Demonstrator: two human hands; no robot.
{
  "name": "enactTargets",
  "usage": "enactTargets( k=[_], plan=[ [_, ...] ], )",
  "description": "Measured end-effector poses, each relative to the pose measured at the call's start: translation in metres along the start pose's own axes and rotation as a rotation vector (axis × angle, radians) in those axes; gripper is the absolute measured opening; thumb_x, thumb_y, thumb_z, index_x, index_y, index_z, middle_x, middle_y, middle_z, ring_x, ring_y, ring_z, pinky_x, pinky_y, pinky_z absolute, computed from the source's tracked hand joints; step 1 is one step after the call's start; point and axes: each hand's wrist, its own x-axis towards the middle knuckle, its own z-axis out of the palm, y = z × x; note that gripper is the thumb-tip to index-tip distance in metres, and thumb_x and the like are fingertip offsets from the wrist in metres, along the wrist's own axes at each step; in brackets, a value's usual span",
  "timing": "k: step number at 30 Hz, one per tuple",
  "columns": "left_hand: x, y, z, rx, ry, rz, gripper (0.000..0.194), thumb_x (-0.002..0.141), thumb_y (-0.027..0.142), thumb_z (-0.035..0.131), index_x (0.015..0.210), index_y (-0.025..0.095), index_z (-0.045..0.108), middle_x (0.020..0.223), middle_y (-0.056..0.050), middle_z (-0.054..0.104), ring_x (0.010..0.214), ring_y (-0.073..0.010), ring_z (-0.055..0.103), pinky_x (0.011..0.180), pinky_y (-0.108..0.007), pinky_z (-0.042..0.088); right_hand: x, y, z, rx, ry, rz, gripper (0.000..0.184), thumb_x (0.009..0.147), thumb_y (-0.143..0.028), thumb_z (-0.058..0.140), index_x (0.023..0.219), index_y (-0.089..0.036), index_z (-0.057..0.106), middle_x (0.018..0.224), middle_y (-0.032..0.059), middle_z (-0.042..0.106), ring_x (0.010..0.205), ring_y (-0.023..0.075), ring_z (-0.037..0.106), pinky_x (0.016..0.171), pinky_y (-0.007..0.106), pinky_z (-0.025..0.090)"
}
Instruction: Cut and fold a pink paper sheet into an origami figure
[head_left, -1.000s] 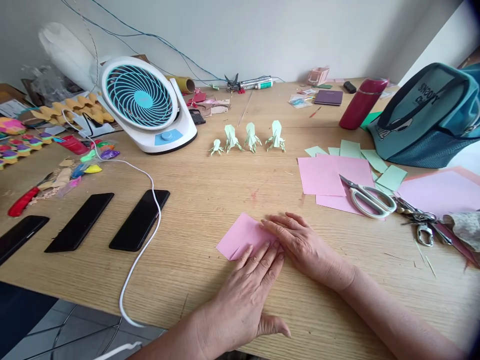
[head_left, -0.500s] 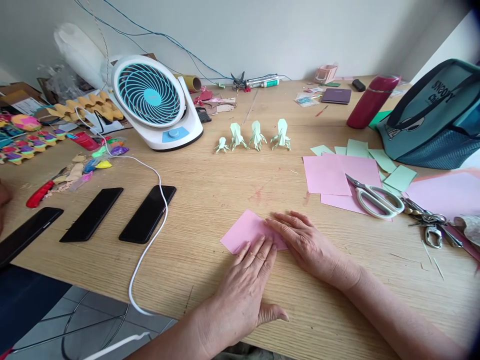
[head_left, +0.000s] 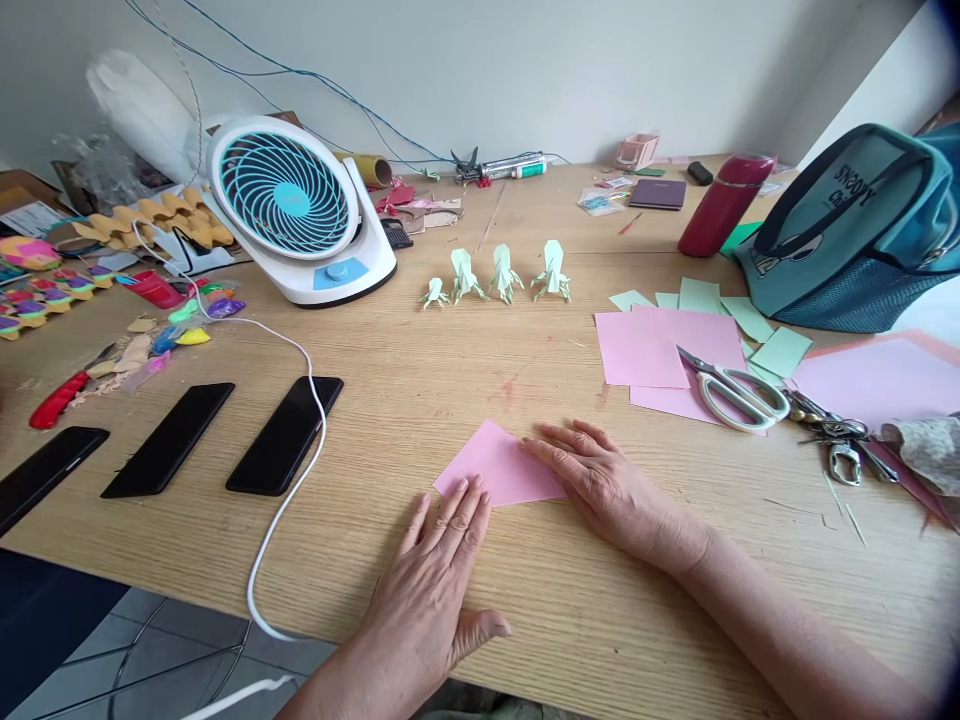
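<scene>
A folded sheet of pink paper (head_left: pixel 496 462) lies flat on the wooden table in front of me. My left hand (head_left: pixel 431 570) rests with fingers stretched out, their tips on the paper's lower left edge and the thumb spread to the right. Flat across the right end of the sheet lies my right hand (head_left: pixel 600 480), fingers extended; it covers that corner. Farther back stand several pale green folded paper figures (head_left: pixel 506 272), one smaller than the others.
Scissors (head_left: pixel 739 392) lie on pink sheets (head_left: pixel 641 348), with green paper pieces (head_left: pixel 781 350) and keys (head_left: pixel 840 435) nearby. A red bottle (head_left: pixel 724 208) and a teal bag (head_left: pixel 832 240) stand back right. Leftward are a fan (head_left: pixel 300 210), phones (head_left: pixel 285 440) and a white cable (head_left: pixel 274 535).
My left hand has slid left along the paper's near edge, from beside my right hand to the left corner. My right hand stays on the sheet. The whole view has shifted slightly.
</scene>
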Motion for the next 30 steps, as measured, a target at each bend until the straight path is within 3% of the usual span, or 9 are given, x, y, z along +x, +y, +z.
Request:
enactTargets(
  k=[4,7,9,12,16,22,30],
  plan=[
    [-0.003,-0.001,0.001,0.002,-0.004,-0.010,0.090,0.094,0.070,0.029,0.156,0.006,0.014,0.160,-0.015,0.025,0.150,-0.0290,0.016,0.120,-0.045,0.006,0.000,0.000,-0.003,-0.009,0.007,0.012,0.056,0.098,-0.009,0.037,0.153,-0.015,0.030,0.145,0.0149,0.054,0.142,0.0259,0.038,0.116,0.054,0.031],
    [-0.004,-0.001,0.002,-0.019,0.001,-0.011,0.093,0.092,0.071,0.029,0.156,0.006,0.010,0.160,-0.016,0.026,0.150,-0.0288,0.016,0.119,-0.045,0.007,-0.002,-0.006,-0.009,-0.032,-0.021,-0.010,0.055,0.099,-0.012,0.040,0.152,-0.024,0.033,0.152,0.0085,0.046,0.145,0.0285,0.033,0.114,0.057,0.031],
    [-0.004,-0.001,0.003,-0.038,0.004,-0.015,0.094,0.092,0.072,0.029,0.157,0.007,0.007,0.160,-0.016,0.027,0.150,-0.0286,0.018,0.119,-0.044,0.008,-0.005,-0.015,-0.012,-0.047,-0.053,-0.044,0.050,0.100,-0.024,0.044,0.150,-0.028,0.038,0.158,0.0068,0.036,0.147,0.0325,0.027,0.114,0.061,0.030],
    [-0.002,0.000,0.004,-0.064,0.008,-0.026,0.096,0.090,0.075,0.028,0.157,0.011,0.006,0.160,-0.016,0.027,0.148,-0.0298,0.022,0.119,-0.045,0.010,-0.009,-0.031,-0.014,-0.049,-0.084,-0.058,0.059,0.097,-0.042,0.051,0.152,-0.024,0.036,0.162,0.0138,0.023,0.148,0.0373,0.021,0.114,0.065,0.026],
    [-0.001,0.001,0.003,-0.079,0.009,-0.049,0.100,0.084,0.080,0.028,0.158,0.016,0.007,0.160,-0.014,0.026,0.147,-0.0326,0.024,0.118,-0.048,0.014,-0.019,-0.042,-0.010,-0.064,-0.117,-0.030,0.065,0.096,-0.047,0.051,0.153,-0.021,0.033,0.162,0.0157,0.022,0.148,0.0383,0.019,0.115,0.065,0.026],
    [-0.001,0.002,0.004,-0.069,0.005,-0.062,0.101,0.084,0.080,0.029,0.158,0.015,0.007,0.161,-0.014,0.024,0.147,-0.0325,0.022,0.116,-0.048,0.015,-0.046,-0.039,-0.006,-0.132,-0.034,0.073,0.067,0.099,-0.044,0.047,0.156,-0.018,0.024,0.164,0.0134,0.018,0.151,0.0342,0.013,0.117,0.061,0.025],
    [-0.002,0.004,0.004,-0.066,-0.016,-0.071,0.093,0.090,0.073,0.034,0.157,0.014,0.007,0.162,-0.014,0.021,0.149,-0.0331,0.018,0.117,-0.049,0.018,-0.071,-0.044,0.000,-0.244,0.064,0.234,0.072,0.099,-0.045,0.045,0.158,-0.015,0.015,0.161,0.0156,0.026,0.148,0.0337,0.024,0.113,0.059,0.032]
  ],
)
